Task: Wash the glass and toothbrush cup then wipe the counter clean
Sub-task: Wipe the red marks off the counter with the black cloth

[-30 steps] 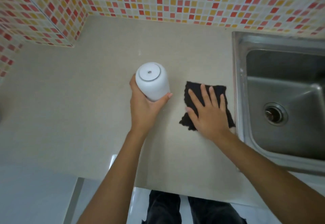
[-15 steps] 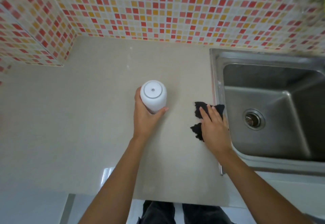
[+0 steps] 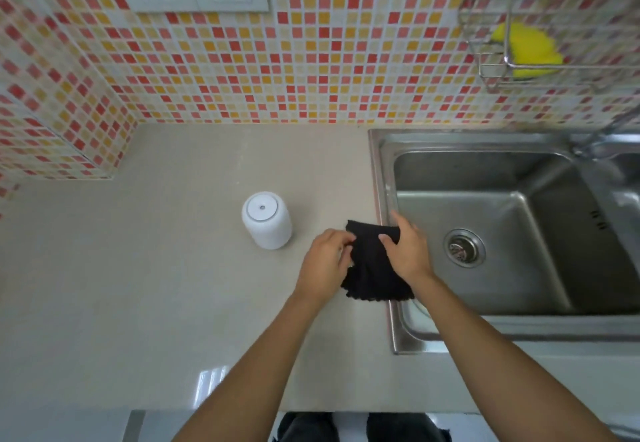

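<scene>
Cloth (image 3: 375,268) is hanging between both hands just at the near-left corner of the sink (image 3: 388,178) — black, limp, its frilled lower edge drooping below the knuckles. The left hand (image 3: 325,265) is pinching the cloth's left edge with curled fingertips; the right hand (image 3: 408,251) is gripping the upper right part, thumb laid across the front and fingers wrapped behind. It looks soft and light, likely damp, so it should fold and bunch wherever it is squeezed; taking it by two top corners, as now, is the sensible way to spread or fold it, and a flat palm over it would suit wiping.

The white cup (image 3: 266,219) is standing upside down on the counter (image 3: 138,285), just beyond and left of the left fingertips, touched by neither hand. It looks smooth and hard — probably slick when wet and worth gripping round its wall, not by its rounded base. No glass is in view.
</scene>
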Demonstrator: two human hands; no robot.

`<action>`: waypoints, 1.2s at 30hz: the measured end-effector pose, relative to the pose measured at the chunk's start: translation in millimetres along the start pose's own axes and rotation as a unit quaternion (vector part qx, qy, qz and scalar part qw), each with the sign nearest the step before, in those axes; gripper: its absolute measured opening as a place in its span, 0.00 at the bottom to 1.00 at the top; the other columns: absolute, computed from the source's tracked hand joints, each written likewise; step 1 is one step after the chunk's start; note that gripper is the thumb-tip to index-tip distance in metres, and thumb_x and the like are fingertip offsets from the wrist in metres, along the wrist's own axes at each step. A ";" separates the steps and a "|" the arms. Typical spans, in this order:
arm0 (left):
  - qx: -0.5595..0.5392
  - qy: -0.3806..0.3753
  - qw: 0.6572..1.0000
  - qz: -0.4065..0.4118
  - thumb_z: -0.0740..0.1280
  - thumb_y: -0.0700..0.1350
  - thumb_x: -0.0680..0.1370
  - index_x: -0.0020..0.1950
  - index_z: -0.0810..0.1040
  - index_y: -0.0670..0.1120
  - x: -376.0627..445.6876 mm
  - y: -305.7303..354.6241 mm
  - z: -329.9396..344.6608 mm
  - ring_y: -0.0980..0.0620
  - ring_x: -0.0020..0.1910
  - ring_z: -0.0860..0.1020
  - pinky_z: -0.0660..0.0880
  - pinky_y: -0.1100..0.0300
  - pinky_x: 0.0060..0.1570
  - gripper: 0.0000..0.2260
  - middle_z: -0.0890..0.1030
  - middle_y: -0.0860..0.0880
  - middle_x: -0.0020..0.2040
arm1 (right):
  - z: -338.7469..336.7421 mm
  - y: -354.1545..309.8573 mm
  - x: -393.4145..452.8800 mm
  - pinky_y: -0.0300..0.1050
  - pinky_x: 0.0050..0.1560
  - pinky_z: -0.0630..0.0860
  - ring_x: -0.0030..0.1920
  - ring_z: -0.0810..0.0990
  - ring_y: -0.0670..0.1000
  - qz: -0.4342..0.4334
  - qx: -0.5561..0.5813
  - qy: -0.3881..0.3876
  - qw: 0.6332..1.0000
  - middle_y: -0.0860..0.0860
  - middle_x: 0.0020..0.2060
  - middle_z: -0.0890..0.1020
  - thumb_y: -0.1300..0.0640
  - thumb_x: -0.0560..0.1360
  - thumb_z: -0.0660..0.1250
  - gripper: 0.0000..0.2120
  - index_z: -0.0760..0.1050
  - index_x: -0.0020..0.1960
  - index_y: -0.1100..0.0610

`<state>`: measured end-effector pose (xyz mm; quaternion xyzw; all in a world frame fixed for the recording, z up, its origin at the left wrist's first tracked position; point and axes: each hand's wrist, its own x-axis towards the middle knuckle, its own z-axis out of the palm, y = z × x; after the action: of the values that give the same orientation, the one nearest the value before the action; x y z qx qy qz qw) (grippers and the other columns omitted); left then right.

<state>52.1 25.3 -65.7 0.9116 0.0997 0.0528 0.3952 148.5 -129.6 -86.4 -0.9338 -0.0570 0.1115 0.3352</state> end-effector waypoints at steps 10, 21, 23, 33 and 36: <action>0.241 -0.176 0.954 0.020 0.64 0.52 0.79 0.69 0.72 0.50 71.9 28.5 39.5 0.43 0.65 0.67 0.70 0.49 0.62 0.18 0.74 0.47 0.64 | -68.2 30.9 13.3 0.41 0.46 0.71 0.46 0.79 0.48 -0.071 0.058 -0.127 0.988 0.49 0.45 0.82 0.55 0.71 0.73 0.05 0.80 0.46 0.51; 0.053 -0.138 0.985 0.087 0.67 0.44 0.79 0.55 0.79 0.49 109.7 203.4 49.8 0.56 0.48 0.79 0.77 0.58 0.52 0.06 0.82 0.54 0.49 | -278.1 60.1 46.2 0.41 0.51 0.75 0.47 0.79 0.43 -0.152 0.035 -0.111 0.982 0.45 0.45 0.81 0.57 0.70 0.73 0.09 0.79 0.42 0.42; 0.065 -0.119 0.984 0.116 0.67 0.46 0.79 0.56 0.80 0.49 121.5 241.8 42.0 0.57 0.48 0.78 0.77 0.59 0.53 0.07 0.82 0.53 0.50 | -320.4 57.6 51.4 0.48 0.57 0.76 0.50 0.79 0.43 -0.171 0.036 -0.119 0.977 0.43 0.48 0.82 0.60 0.71 0.69 0.11 0.81 0.46 0.45; 0.024 0.007 0.986 0.167 0.68 0.48 0.79 0.49 0.79 0.46 195.2 377.5 1.5 0.54 0.43 0.80 0.77 0.58 0.43 0.06 0.82 0.52 0.44 | -459.9 29.8 108.7 0.40 0.59 0.72 0.53 0.80 0.41 -0.233 0.190 0.046 0.953 0.41 0.48 0.83 0.56 0.71 0.75 0.08 0.80 0.45 0.44; 0.039 0.033 0.989 0.139 0.68 0.47 0.79 0.50 0.80 0.45 235.9 385.9 2.7 0.49 0.45 0.79 0.75 0.54 0.46 0.06 0.81 0.50 0.44 | -466.3 22.7 148.3 0.37 0.54 0.73 0.50 0.79 0.39 -0.216 0.180 0.069 0.957 0.40 0.46 0.82 0.53 0.70 0.75 0.07 0.80 0.45 0.45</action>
<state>336.5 -181.5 218.7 0.9291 -0.0130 0.1337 0.3446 407.9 -406.1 223.7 -0.8289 -0.2128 -0.0197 0.5170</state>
